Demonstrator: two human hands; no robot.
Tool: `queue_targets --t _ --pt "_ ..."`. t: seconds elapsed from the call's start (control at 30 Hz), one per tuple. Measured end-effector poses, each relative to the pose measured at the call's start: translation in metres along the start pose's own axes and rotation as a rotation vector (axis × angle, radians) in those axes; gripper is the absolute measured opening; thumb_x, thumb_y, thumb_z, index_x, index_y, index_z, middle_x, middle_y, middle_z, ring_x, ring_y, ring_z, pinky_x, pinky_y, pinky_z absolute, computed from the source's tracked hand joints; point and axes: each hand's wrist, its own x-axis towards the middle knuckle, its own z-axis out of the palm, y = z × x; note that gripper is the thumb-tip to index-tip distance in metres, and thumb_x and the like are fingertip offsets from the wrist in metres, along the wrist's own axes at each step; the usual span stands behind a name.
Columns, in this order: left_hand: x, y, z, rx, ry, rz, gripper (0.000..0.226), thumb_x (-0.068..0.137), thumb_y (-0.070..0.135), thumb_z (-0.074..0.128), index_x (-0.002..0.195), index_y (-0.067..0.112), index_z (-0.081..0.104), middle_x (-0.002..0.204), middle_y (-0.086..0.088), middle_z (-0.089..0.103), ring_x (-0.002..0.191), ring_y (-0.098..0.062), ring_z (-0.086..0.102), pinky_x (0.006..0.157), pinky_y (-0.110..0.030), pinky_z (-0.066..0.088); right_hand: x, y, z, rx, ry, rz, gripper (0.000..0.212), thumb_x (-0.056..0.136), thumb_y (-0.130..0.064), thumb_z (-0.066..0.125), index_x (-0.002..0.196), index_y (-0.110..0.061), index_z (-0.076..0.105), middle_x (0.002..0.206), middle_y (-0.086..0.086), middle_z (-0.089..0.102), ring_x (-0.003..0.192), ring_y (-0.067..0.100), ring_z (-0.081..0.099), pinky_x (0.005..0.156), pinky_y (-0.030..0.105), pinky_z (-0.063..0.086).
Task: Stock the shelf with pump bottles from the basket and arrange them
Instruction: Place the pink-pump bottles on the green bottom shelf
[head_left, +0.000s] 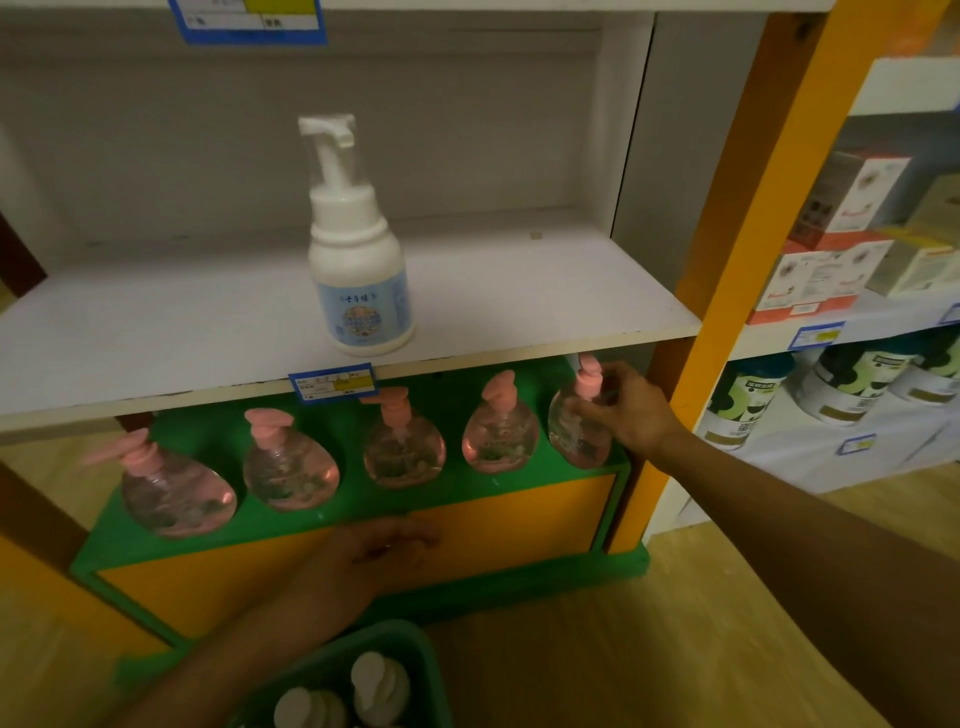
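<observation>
At the bottom edge sits a green basket (415, 670) holding white pump bottles (376, 686), only their tops showing. Just beyond it the left hand (384, 543) hovers in front of the orange front panel (519, 519) of the low green shelf (311, 525), fingers loosely curled and holding nothing. On that shelf stand five clear pink pump bottles (402, 449) in a row, set apart from one another. The right hand (631, 408) grips the rightmost pink bottle (576, 431) – fingers wrapped round its neck and shoulder, hard against the orange upright (753, 208). The white shelf board (156, 332) overhangs the row and hides the tops of the pumps at the right; a blue price tag (332, 383) hangs on its edge. On this board stands one white foam pump bottle (358, 270), upright, near the front edge. To the far right – a neighbouring shelf unit with boxes (831, 249) above and tubs (852, 384) below
</observation>
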Motion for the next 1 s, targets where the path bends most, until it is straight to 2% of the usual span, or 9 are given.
queue_targets --t 0.1,0.23,0.3,0.43,0.57,0.73,0.8,0.87,1.0 --pt "-0.004 0.002 -0.001 0.008 0.001 0.006 0.065 0.039 0.077 0.071 0.092 0.040 0.073 0.106 0.022 0.070 0.105 -0.004 0.063 0.082 -0.017 0.049 -0.001 0.003 -0.001 -0.025 -0.045 -0.013 0.061 0.075 -0.035 0.076 0.127 -0.013 0.051 0.120 0.008 0.063 0.104 0.025 0.059 0.087 0.043 0.054" --pt "-0.005 0.008 0.005 -0.009 0.003 -0.018 0.017 0.085 0.015 0.061 0.094 0.025 0.072 0.107 0.011 0.068 0.108 -0.014 0.062 0.078 -0.017 0.051 -0.002 0.004 -0.001 -0.085 -0.060 -0.036 0.061 0.075 -0.032 0.077 0.127 -0.013 0.052 0.119 0.008 0.063 0.108 0.028 0.059 0.089 0.042 0.053" --pt "-0.006 0.006 0.006 -0.024 0.020 -0.037 0.013 0.080 0.023 0.067 0.091 0.027 0.073 0.107 0.010 0.068 0.109 -0.016 0.062 0.083 -0.021 0.052 0.000 0.005 -0.001 -0.128 -0.045 -0.059 0.055 0.076 -0.027 0.075 0.125 -0.012 0.054 0.116 0.010 0.064 0.105 0.029 0.059 0.087 0.039 0.052" --pt "-0.007 0.000 0.000 0.151 -0.012 0.040 0.062 0.052 0.082 0.060 0.101 0.046 0.068 0.112 0.021 0.067 0.109 -0.007 0.062 0.099 -0.036 0.047 0.008 -0.002 0.007 -0.175 -0.031 0.078 0.037 0.080 -0.035 0.071 0.105 -0.010 0.061 0.100 0.012 0.068 0.089 0.027 0.063 0.075 0.035 0.054" --pt "-0.008 -0.001 -0.001 0.220 -0.061 0.061 0.053 0.063 0.078 0.056 0.107 0.049 0.064 0.115 0.028 0.063 0.108 -0.003 0.062 0.100 -0.038 0.047 0.012 -0.013 0.009 -0.310 0.025 0.193 0.046 0.075 -0.058 0.067 0.079 -0.014 0.056 0.073 0.005 0.061 0.065 0.017 0.059 0.051 0.024 0.042" --pt "-0.011 -0.001 0.000 0.150 -0.016 0.038 0.040 0.063 0.069 0.063 0.097 0.047 0.069 0.110 0.023 0.067 0.103 -0.004 0.064 0.092 -0.028 0.050 0.006 0.001 0.000 -0.039 -0.110 0.024 0.035 0.085 -0.033 0.065 0.111 -0.012 0.056 0.101 0.009 0.064 0.094 0.026 0.061 0.072 0.031 0.049" --pt "-0.011 -0.001 0.007 0.085 0.030 -0.025 0.011 0.074 0.042 0.070 0.085 0.044 0.073 0.104 0.011 0.071 0.097 -0.009 0.067 0.088 -0.029 0.053 0.005 0.006 0.001 -0.074 -0.080 -0.008 0.037 0.085 -0.034 0.065 0.113 -0.011 0.058 0.099 0.008 0.065 0.092 0.026 0.062 0.072 0.031 0.050" --pt "-0.011 -0.003 0.011 0.088 0.052 -0.018 0.024 0.083 0.023 0.063 0.083 0.044 0.073 0.104 0.006 0.071 0.098 -0.011 0.067 0.093 -0.034 0.053 0.006 0.007 0.007 -0.156 0.023 -0.002 0.043 0.080 -0.045 0.068 0.107 -0.011 0.061 0.091 0.004 0.066 0.084 0.023 0.064 0.066 0.030 0.050" --pt "-0.016 -0.003 0.016 0.074 0.029 -0.049 0.021 0.072 0.051 0.065 0.090 0.043 0.072 0.112 0.010 0.065 0.099 -0.006 0.067 0.091 -0.032 0.053 0.010 -0.002 0.022 -0.189 0.169 0.144 0.050 0.076 -0.056 0.067 0.099 -0.013 0.060 0.087 0.005 0.066 0.078 0.022 0.062 0.063 0.029 0.045"
